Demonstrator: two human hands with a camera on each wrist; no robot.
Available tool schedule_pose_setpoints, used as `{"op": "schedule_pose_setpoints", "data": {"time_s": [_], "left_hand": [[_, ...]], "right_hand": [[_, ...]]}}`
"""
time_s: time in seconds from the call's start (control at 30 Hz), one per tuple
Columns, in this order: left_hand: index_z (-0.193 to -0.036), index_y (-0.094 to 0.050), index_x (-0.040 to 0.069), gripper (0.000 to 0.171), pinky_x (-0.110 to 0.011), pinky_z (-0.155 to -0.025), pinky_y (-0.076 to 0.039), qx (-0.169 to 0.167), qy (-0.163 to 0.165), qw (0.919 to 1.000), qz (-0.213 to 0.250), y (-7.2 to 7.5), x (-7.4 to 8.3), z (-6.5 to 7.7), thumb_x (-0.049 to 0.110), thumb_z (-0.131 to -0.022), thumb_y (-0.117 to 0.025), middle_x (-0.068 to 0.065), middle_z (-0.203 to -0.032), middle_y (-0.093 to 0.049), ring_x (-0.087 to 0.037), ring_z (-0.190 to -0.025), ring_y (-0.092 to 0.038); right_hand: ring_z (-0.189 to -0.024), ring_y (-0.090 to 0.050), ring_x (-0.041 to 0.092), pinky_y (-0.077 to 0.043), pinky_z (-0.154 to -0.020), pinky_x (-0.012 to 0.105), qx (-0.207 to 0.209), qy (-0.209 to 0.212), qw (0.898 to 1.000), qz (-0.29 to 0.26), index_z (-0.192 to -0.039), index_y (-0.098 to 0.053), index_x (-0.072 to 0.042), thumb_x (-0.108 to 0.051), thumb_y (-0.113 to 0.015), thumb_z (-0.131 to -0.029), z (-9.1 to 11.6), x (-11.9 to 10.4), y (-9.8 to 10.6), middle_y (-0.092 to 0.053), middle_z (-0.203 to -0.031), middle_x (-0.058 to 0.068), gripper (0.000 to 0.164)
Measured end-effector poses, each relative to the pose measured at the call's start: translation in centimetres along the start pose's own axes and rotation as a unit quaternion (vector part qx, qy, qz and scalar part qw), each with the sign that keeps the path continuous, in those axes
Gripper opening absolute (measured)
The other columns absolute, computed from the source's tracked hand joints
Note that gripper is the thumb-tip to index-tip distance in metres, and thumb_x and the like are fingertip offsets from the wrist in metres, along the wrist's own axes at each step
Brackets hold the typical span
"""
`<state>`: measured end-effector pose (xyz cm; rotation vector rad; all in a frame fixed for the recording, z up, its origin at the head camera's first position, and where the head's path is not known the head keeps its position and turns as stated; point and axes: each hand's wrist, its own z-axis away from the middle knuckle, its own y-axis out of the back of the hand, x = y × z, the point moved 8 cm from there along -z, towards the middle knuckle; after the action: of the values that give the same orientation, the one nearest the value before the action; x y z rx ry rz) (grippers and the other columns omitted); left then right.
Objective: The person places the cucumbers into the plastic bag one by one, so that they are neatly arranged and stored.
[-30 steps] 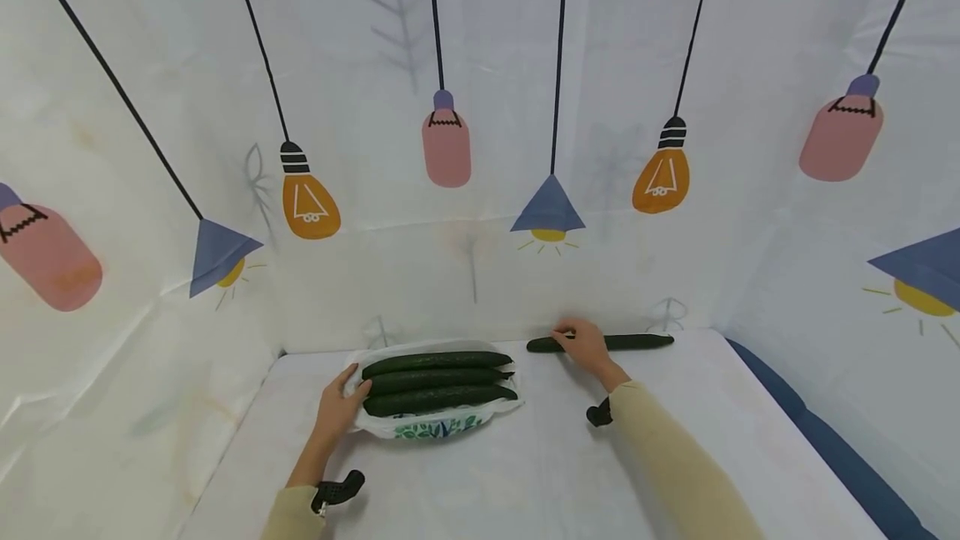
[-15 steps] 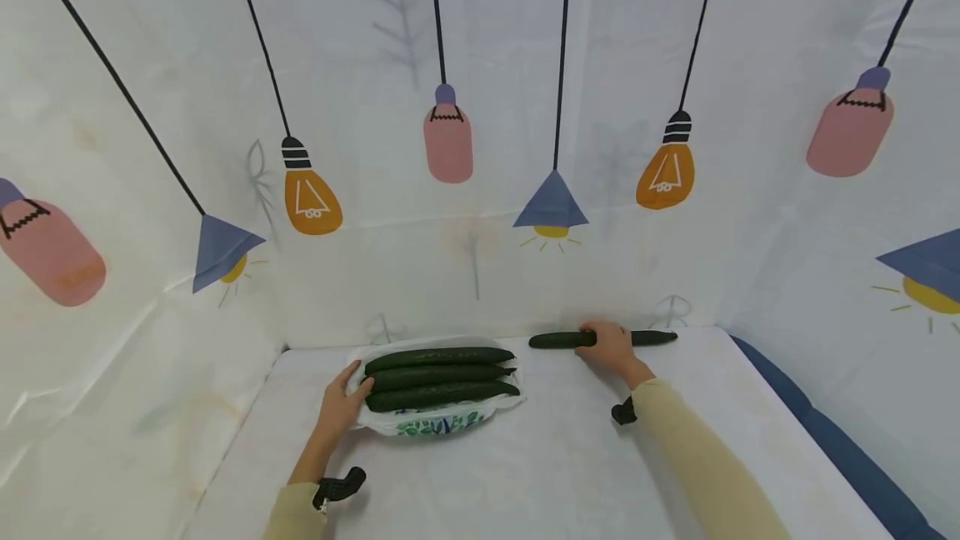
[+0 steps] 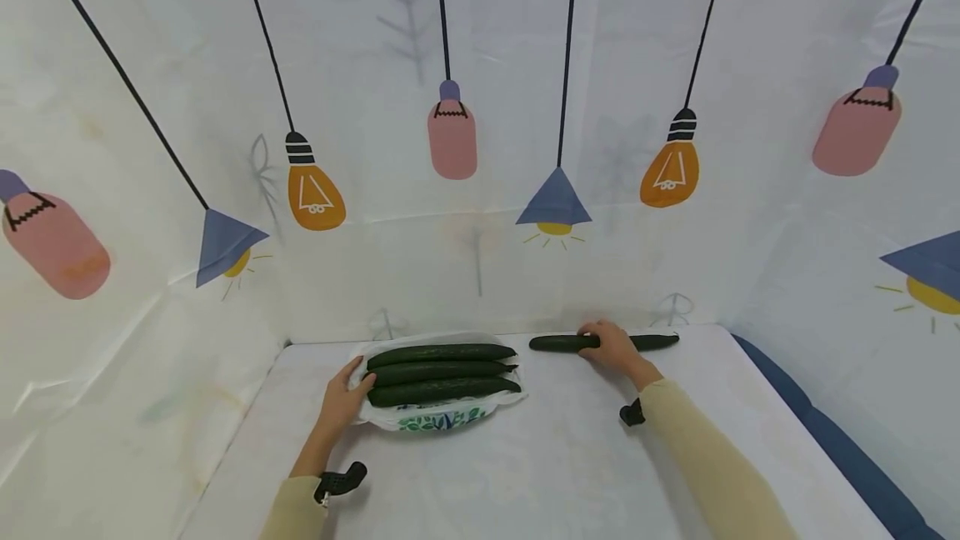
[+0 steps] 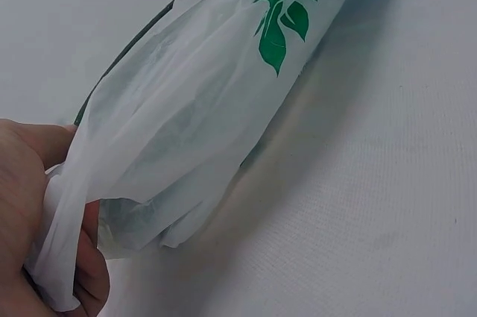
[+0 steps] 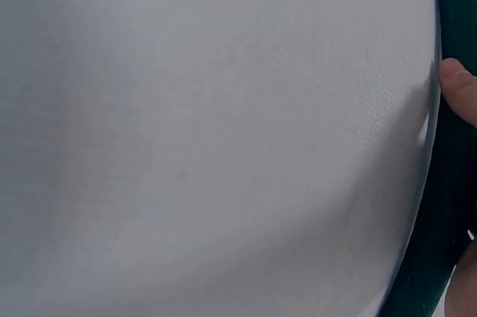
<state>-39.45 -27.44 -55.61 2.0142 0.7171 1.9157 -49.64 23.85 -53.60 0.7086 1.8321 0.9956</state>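
Observation:
Three dark green cucumbers (image 3: pixel 435 372) lie side by side in a white plastic bag (image 3: pixel 442 421) with a green leaf print. My left hand (image 3: pixel 342 400) grips the bag's left end; in the left wrist view, thin white plastic (image 4: pixel 171 115) passes between thumb and curled fingers. To the right of the bag, a single cucumber (image 3: pixel 555 343) lies along the table's back edge. My right hand (image 3: pixel 613 350) holds it around the middle, hiding that part. The right wrist view shows the thumb (image 5: pixel 460 89) against the cucumber's (image 5: pixel 436 205) side.
A white-covered table (image 3: pixel 480 490) runs up to a white cloth backdrop (image 3: pixel 390 273) printed with hanging lamps. The cloth also stands at both sides. Something dark blue (image 3: pixel 832 440) lies along the table's right edge. Black straps with cameras are on both wrists.
My right hand has slid to the right along the single cucumber and taken hold of its middle. The left hand stays on the bag. The head view has shifted slightly.

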Motion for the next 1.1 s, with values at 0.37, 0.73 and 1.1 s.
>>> {"op": "schedule_pose_setpoints", "data": {"time_s": [0.37, 0.73, 1.1], "left_hand": [[-0.15, -0.03, 0.0, 0.066, -0.055, -0.113, -0.018, -0.001, -0.002, 1.0, -0.006, 0.3, -0.2, -0.1, 0.028, -0.098, -0.058, -0.028, -0.152, -0.027, -0.043, -0.141, -0.019], [-0.151, -0.029, 0.0, 0.066, -0.057, -0.112, -0.017, -0.01, 0.005, 0.9999, -0.006, -0.1, -0.3, 0.1, 0.029, -0.098, -0.058, -0.029, -0.152, -0.025, -0.044, -0.141, -0.018], [-0.152, -0.026, -0.001, 0.066, -0.055, -0.112, -0.019, -0.004, -0.015, 0.9998, -0.01, 0.3, 0.9, -0.2, 0.017, -0.097, -0.059, -0.029, -0.153, -0.025, -0.043, -0.141, -0.02]], "right_hand": [[-0.081, -0.05, 0.019, -0.044, -0.071, 0.039, -0.056, 0.058, 0.995, -0.054, -0.121, -0.065, -0.008, -0.02, -0.073, -0.088, 0.5, -2.4, 0.1, -0.057, -0.094, 0.002, 0.037], [-0.08, -0.056, 0.019, -0.048, -0.071, 0.037, -0.021, 0.074, 0.993, -0.094, -0.128, -0.059, -0.004, -0.015, -0.072, -0.089, 0.8, -4.5, 2.0, -0.065, -0.1, 0.009, 0.043], [-0.084, -0.058, 0.018, -0.049, -0.071, 0.035, 0.006, 0.097, 0.987, -0.131, -0.12, -0.066, -0.013, -0.021, -0.071, -0.09, 0.0, -8.7, 4.2, -0.067, -0.109, 0.005, 0.032]]}}
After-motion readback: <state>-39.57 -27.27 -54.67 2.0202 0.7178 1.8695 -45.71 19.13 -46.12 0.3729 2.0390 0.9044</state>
